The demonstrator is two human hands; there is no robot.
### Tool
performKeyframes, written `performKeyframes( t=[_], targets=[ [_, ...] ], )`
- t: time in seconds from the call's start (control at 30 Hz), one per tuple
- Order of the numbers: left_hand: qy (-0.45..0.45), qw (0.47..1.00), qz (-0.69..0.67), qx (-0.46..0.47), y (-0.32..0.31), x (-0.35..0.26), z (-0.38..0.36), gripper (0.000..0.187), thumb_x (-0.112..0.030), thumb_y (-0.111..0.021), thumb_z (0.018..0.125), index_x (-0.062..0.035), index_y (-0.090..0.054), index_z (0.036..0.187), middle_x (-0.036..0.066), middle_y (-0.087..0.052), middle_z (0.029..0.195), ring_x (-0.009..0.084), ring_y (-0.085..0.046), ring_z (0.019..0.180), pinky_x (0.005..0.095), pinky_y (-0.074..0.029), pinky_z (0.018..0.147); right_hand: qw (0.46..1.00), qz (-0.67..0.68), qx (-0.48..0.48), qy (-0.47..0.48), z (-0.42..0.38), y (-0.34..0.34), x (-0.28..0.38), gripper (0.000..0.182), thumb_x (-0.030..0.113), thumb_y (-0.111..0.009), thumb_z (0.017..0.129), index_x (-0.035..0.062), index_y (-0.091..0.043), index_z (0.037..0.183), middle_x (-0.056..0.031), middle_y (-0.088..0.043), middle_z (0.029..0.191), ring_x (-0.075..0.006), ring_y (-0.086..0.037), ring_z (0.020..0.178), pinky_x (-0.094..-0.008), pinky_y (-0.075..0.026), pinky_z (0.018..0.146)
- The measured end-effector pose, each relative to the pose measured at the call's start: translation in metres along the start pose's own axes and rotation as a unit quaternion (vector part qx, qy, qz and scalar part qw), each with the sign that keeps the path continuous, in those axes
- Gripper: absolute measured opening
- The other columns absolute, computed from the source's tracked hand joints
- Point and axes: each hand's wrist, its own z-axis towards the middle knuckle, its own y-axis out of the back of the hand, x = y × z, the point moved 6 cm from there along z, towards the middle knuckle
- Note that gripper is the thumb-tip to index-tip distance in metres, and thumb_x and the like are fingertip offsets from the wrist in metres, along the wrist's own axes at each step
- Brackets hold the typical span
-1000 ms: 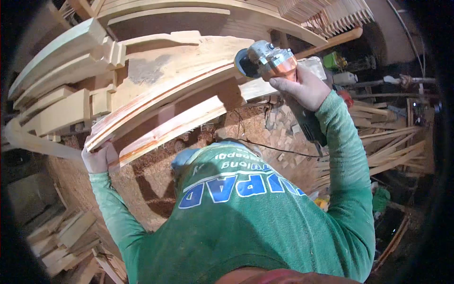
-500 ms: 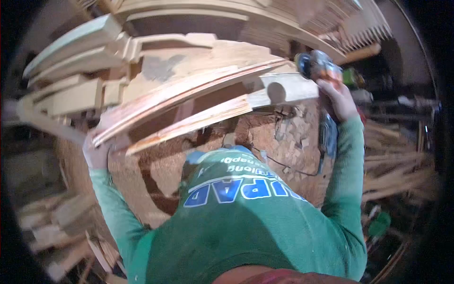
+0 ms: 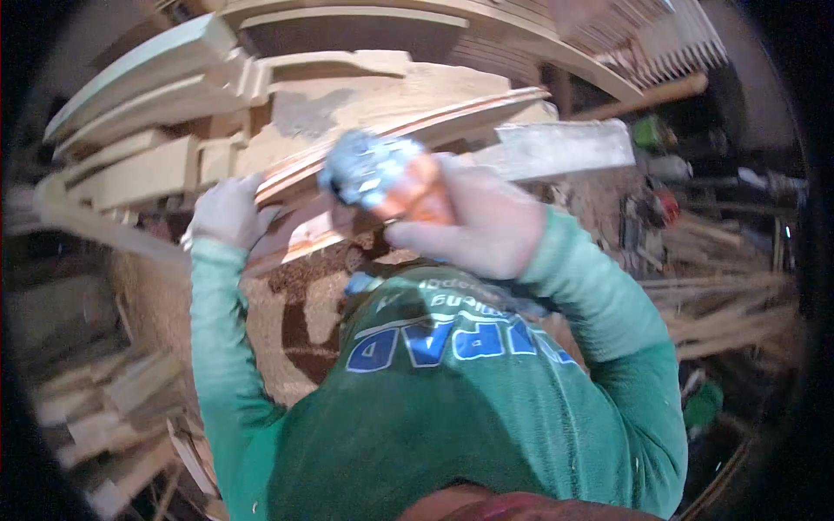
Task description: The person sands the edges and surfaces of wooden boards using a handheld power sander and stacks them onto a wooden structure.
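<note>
My right hand (image 3: 486,221) is wrapped round a power tool (image 3: 373,174) with a blue-grey head and an orange body, blurred by motion. The tool is over the middle of a long wooden piece (image 3: 434,126) that has a reddish stripe along its edge. At the left end of this piece, my left hand (image 3: 228,213) grips it, fingers over the end. Below runs a second wooden strip (image 3: 313,236), partly hidden by the tool and my right hand. A whitish-grey block (image 3: 573,149) lies to the right of the tool.
Curved wooden parts (image 3: 143,82) are stacked at the upper left. Slatted wooden pieces (image 3: 678,48) stand at the upper right. More tools, one with a red part (image 3: 665,207), lie on the right. Wood offcuts (image 3: 113,399) are piled at the lower left.
My right hand has brought the power tool leftward from the right end of the wooden piece to its middle. My left hand has shifted slightly up and right with the piece's end.
</note>
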Motion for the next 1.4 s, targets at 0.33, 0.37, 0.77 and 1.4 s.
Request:
performKeyframes(
  t=[0.33, 0.37, 0.77, 1.4],
  targets=[
    [-0.037, 0.997, -0.058, -0.038, 0.003, -0.004, -0.003, 0.04, -0.026, -0.083, 0.075, -0.0092, -0.065, 0.106, 0.01, -0.07, 0.108, 0.0344, -0.068, 0.099, 0.0454, -0.055, 0.083, 0.986, -0.078, -0.062, -0.134, -0.002, 0.033, -0.033, 0.063, 0.037, -0.073, 0.088, -0.0109, -0.052, 0.123, -0.0232, -0.07, 0.101, -0.0306, -0.07, 0.094, -0.0386, -0.055, 0.086],
    [-0.054, 0.994, -0.066, -0.064, -0.002, -0.001, -0.002, 0.039, -0.024, -0.083, 0.074, -0.0088, -0.065, 0.105, 0.011, -0.07, 0.106, 0.0353, -0.067, 0.098, 0.046, -0.054, 0.082, 0.989, -0.042, -0.085, -0.117, -0.01, 0.046, -0.043, 0.063, 0.042, -0.071, 0.086, -0.0094, -0.055, 0.12, -0.0255, -0.069, 0.101, -0.0347, -0.069, 0.096, -0.0405, -0.055, 0.089],
    [-0.048, 0.996, -0.004, -0.078, -0.005, 0.0, -0.004, 0.048, -0.028, -0.086, 0.072, -0.0082, -0.066, 0.111, 0.014, -0.071, 0.1, 0.0365, -0.069, 0.093, 0.0469, -0.055, 0.078, 0.913, 0.107, -0.293, -0.261, -0.104, 0.177, -0.214, 0.057, 0.043, -0.077, 0.085, 0.0016, -0.065, 0.122, -0.0052, -0.07, 0.103, -0.0141, -0.064, 0.092, -0.0307, -0.051, 0.085],
    [-0.131, 0.988, -0.04, 0.074, -0.033, -0.206, 0.167, 0.085, -0.079, -0.068, 0.075, -0.0113, -0.067, 0.127, 0.024, -0.072, 0.107, 0.0414, -0.069, 0.102, 0.0471, -0.053, 0.093, 0.816, 0.305, -0.369, -0.324, -0.273, 0.03, -0.357, 0.039, 0.028, -0.076, 0.089, 0.0019, -0.064, 0.115, -0.0031, -0.067, 0.09, -0.0111, -0.062, 0.075, -0.0287, -0.051, 0.069]
  ],
)
